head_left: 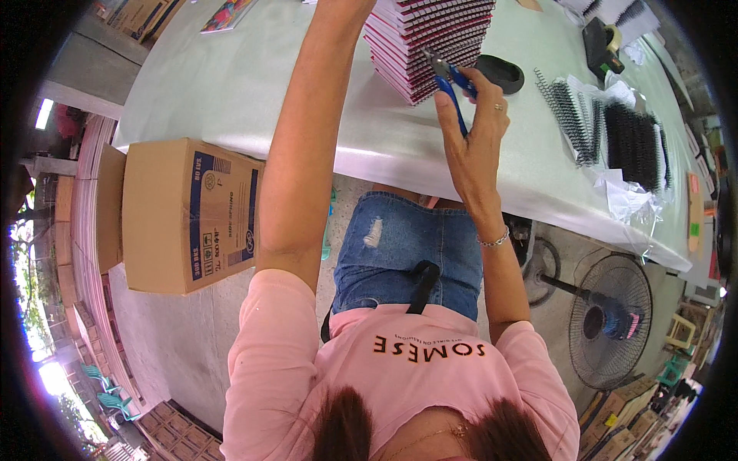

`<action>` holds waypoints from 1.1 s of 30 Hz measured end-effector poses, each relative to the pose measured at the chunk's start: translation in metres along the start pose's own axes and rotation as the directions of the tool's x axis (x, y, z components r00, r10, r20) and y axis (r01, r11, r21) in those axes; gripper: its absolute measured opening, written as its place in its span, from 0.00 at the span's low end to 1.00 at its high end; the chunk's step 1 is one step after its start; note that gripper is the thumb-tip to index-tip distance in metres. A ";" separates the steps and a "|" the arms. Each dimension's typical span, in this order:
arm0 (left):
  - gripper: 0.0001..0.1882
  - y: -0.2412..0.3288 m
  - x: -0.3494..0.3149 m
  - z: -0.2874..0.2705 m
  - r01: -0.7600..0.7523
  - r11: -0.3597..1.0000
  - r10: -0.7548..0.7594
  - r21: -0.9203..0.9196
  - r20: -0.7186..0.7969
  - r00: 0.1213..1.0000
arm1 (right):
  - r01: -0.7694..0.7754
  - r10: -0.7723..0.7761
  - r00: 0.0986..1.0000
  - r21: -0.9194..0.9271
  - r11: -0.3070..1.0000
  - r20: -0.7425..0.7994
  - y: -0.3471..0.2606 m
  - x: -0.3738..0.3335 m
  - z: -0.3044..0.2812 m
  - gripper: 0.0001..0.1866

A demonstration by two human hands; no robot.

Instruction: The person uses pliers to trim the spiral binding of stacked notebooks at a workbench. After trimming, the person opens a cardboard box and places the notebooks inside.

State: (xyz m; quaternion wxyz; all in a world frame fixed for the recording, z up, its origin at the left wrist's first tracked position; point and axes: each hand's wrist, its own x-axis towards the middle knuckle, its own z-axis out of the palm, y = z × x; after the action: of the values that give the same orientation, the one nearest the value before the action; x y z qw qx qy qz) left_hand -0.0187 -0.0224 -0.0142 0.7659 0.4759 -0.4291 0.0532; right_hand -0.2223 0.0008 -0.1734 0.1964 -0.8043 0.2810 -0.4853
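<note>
My right hand is closed around blue-handled wire cutters, two fingers and the thumb on the grips. The metal jaws rest at or very close to the bound edges of a tall stack of wire-bound notebooks, with pink-red and white page edges and dark coils. Whether the jaws touch a coil I cannot tell. My left forearm stretches up to the left of the stack, and its hand is cut off by the top edge. Just right of the stack lies a black oval object.
Black binding coils lie on the pale-covered table at right, beside crumpled plastic and a tape dispenser. A cardboard box stands by the table's left front. A fan is at lower right.
</note>
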 end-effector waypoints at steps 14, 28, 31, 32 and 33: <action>0.15 0.001 -0.001 0.001 0.021 0.999 -0.021 -0.030 -0.001 1.000 | 0.075 -0.077 0.996 -0.036 0.997 -0.046 0.012 -0.003 0.015 0.28; 0.11 -0.014 0.003 0.003 0.133 0.973 -0.123 -0.189 0.061 0.991 | 0.023 -0.024 0.998 -0.015 1.000 -0.053 0.015 -0.007 0.019 0.25; 0.11 -0.005 0.006 -0.006 0.258 0.959 -0.260 -0.115 -0.003 0.966 | 0.053 -0.048 0.995 0.049 0.997 -0.087 0.013 -0.007 0.023 0.25; 0.11 -0.010 0.024 -0.029 0.343 0.901 -0.311 -0.266 0.156 0.938 | 0.069 -0.061 0.994 0.096 0.993 -0.092 0.007 -0.006 0.025 0.24; 0.11 -0.029 0.055 -0.064 0.446 0.804 -0.334 -0.393 0.321 0.886 | 0.082 -0.069 0.993 0.135 0.987 -0.097 0.003 -0.005 0.027 0.23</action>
State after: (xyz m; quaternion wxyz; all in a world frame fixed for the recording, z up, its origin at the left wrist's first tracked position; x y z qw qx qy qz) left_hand 0.0692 -0.0064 -0.0062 0.7934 0.3637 -0.4095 -0.2657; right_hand -0.2009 0.0029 -0.1910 0.2202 -0.7756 0.2245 -0.5473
